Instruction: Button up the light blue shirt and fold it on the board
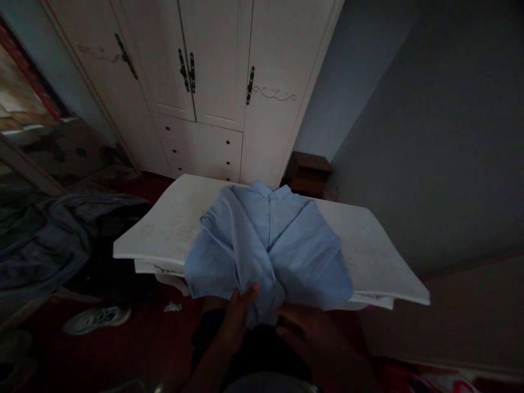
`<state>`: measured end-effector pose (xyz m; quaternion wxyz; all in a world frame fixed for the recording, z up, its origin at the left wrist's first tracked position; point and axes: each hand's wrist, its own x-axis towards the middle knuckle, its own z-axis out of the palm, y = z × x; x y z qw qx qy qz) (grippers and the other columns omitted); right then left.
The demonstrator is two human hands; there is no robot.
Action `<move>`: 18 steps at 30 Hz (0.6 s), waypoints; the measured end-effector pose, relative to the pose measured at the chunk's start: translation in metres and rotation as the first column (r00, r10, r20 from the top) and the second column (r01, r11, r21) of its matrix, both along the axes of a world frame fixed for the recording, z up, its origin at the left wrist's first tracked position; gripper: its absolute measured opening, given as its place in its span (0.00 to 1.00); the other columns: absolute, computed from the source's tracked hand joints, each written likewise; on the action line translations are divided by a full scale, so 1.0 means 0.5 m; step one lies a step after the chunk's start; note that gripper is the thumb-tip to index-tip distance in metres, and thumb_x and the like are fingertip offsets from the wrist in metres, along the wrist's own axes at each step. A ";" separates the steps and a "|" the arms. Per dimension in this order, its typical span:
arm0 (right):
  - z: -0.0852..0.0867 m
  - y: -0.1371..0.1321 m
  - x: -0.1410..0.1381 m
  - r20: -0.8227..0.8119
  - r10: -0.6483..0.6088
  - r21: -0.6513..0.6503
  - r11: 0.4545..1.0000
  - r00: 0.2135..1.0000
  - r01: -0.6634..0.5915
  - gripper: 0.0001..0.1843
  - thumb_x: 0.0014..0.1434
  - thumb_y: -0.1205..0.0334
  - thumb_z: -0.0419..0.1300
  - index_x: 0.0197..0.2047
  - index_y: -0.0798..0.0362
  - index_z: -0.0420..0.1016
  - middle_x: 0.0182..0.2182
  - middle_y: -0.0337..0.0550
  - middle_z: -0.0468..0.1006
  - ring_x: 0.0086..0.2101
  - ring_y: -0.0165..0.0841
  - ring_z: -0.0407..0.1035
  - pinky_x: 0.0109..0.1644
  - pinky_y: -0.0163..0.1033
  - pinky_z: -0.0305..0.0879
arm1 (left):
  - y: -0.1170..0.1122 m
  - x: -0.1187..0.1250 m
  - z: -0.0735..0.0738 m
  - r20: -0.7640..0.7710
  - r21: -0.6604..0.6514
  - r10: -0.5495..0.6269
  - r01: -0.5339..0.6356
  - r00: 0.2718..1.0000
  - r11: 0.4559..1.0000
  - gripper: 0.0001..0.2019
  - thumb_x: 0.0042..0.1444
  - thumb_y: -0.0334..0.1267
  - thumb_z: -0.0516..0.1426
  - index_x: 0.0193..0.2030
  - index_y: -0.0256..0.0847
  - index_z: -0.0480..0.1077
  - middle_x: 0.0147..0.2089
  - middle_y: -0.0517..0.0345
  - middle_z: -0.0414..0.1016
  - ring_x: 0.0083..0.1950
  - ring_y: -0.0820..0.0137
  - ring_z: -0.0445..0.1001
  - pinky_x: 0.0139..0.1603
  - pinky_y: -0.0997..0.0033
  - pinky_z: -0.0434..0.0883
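A light blue button-up shirt [270, 240] lies on a white table [172, 224], collar toward the far edge, its lower part bunched and hanging over the near edge. My left hand [239, 314] grips the bunched hem from below, thumb on top of the cloth. Just right of it, my right hand [303, 330] pinches the same hem with its fingers curled into the fabric.
A white wardrobe [213, 87] with dark handles stands behind the table. A small brown stool [309, 172] sits by the grey wall. Dark clothes [61, 234] are piled at the left, with a white sneaker [96, 318] on the red floor.
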<state>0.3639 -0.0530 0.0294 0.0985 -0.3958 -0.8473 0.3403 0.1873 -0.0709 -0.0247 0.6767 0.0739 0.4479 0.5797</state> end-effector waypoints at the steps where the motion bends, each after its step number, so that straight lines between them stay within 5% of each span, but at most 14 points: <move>1: 0.004 0.013 0.007 -0.031 -0.049 -0.030 0.998 0.998 0.048 0.14 0.61 0.57 0.59 0.49 0.45 0.78 0.42 0.43 0.82 0.39 0.39 0.76 0.43 0.41 0.71 | 0.003 0.000 -0.007 0.021 -0.052 0.018 -0.017 1.000 0.998 0.23 0.45 0.43 0.67 0.49 0.41 0.72 0.46 0.51 0.80 0.50 0.59 0.78 0.51 0.62 0.75; 4: 0.020 0.059 0.016 -0.158 -0.117 -0.082 0.991 0.980 0.105 0.16 0.62 0.52 0.58 0.50 0.47 0.77 0.41 0.44 0.81 0.40 0.38 0.75 0.45 0.41 0.70 | 0.014 0.005 -0.022 0.149 -0.097 0.063 -0.049 0.987 0.994 0.19 0.50 0.40 0.64 0.49 0.37 0.73 0.46 0.48 0.80 0.51 0.58 0.78 0.54 0.60 0.74; 8: 0.006 0.139 -0.019 -0.310 -0.152 -0.068 0.988 0.939 0.138 0.23 0.61 0.49 0.58 0.56 0.49 0.70 0.46 0.47 0.77 0.45 0.38 0.72 0.50 0.44 0.69 | 0.025 0.020 -0.028 0.276 0.069 0.017 -0.037 0.961 0.997 0.22 0.54 0.48 0.60 0.51 0.37 0.73 0.49 0.46 0.78 0.56 0.56 0.74 0.60 0.55 0.69; 10: -0.014 0.195 -0.056 -0.377 -0.169 -0.013 0.984 0.911 0.178 0.26 0.60 0.48 0.58 0.58 0.50 0.67 0.53 0.50 0.72 0.52 0.39 0.68 0.55 0.46 0.66 | 0.026 0.030 -0.025 0.178 0.145 -0.032 0.006 0.984 0.989 0.24 0.53 0.52 0.59 0.50 0.38 0.73 0.50 0.46 0.78 0.57 0.56 0.73 0.61 0.54 0.67; 13: -0.038 0.292 -0.126 -0.406 -0.195 0.007 0.976 0.893 0.216 0.30 0.58 0.47 0.60 0.59 0.53 0.65 0.58 0.54 0.67 0.56 0.41 0.64 0.58 0.48 0.63 | 0.017 0.035 -0.017 -0.287 0.190 -0.069 0.127 0.955 0.974 0.22 0.50 0.56 0.60 0.44 0.41 0.76 0.46 0.48 0.79 0.55 0.55 0.73 0.59 0.58 0.67; 14: -0.043 0.322 -0.150 -0.387 -0.198 -0.060 0.980 0.900 0.190 0.30 0.58 0.48 0.60 0.59 0.54 0.65 0.57 0.54 0.67 0.54 0.41 0.66 0.57 0.47 0.64 | 0.012 0.032 -0.013 -0.486 0.175 -0.081 0.188 0.870 0.967 0.20 0.51 0.57 0.60 0.39 0.42 0.76 0.43 0.49 0.79 0.52 0.55 0.74 0.56 0.58 0.67; 16: -0.050 0.373 -0.198 -0.332 -0.191 -0.207 0.970 0.924 0.126 0.29 0.57 0.50 0.62 0.58 0.55 0.65 0.52 0.52 0.73 0.50 0.40 0.70 0.54 0.45 0.66 | 0.002 0.015 0.000 -0.801 0.063 -0.120 0.282 0.586 0.957 0.21 0.53 0.59 0.56 0.29 0.43 0.75 0.33 0.48 0.79 0.43 0.55 0.76 0.49 0.59 0.68; 18: -0.055 0.408 -0.241 -0.278 -0.148 -0.277 0.958 0.949 0.069 0.30 0.53 0.52 0.66 0.55 0.55 0.67 0.46 0.48 0.76 0.47 0.40 0.71 0.52 0.43 0.67 | -0.004 -0.018 0.015 -0.935 -0.078 -0.169 0.286 0.311 0.955 0.25 0.57 0.61 0.51 0.22 0.43 0.71 0.27 0.47 0.76 0.35 0.56 0.76 0.41 0.61 0.67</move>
